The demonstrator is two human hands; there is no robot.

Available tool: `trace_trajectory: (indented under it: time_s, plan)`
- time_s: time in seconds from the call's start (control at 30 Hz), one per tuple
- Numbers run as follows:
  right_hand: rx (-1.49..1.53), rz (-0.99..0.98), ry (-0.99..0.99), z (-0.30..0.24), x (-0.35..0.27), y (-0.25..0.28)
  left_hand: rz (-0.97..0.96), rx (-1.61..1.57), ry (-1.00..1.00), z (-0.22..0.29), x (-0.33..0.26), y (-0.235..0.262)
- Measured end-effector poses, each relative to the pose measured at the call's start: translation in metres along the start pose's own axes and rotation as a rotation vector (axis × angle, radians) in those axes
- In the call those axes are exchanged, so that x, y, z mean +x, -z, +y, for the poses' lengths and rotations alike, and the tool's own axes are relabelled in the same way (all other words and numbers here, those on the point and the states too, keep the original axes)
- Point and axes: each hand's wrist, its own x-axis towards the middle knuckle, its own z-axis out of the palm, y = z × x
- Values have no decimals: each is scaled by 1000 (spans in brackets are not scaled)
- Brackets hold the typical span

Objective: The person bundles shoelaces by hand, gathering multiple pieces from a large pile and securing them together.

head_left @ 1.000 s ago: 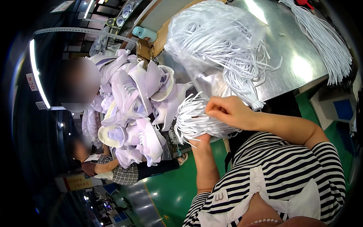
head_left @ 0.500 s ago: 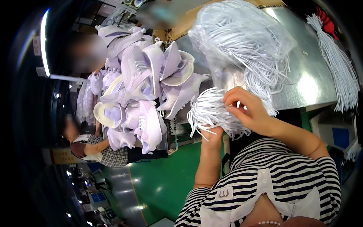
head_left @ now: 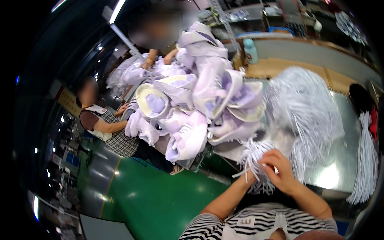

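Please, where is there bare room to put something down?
On the metal table, between the bagged white laces and the lace bundle at far right. Crowded: the shoe pile at left, and the lace bunch beside the right hand.

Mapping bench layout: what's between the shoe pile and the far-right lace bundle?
Head view: a bagged heap of white laces, then metal tabletop.
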Motion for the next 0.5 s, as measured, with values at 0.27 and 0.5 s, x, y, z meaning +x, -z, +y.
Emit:
trace_trajectory:
  time_s: [0.27,0.5]
  plan:
    - [458,159,-329,33,8,7,-101,295,-97,17,15,-11]
    - [859,343,-558,56,19,6,-104,50,-8,-17,16,-6]
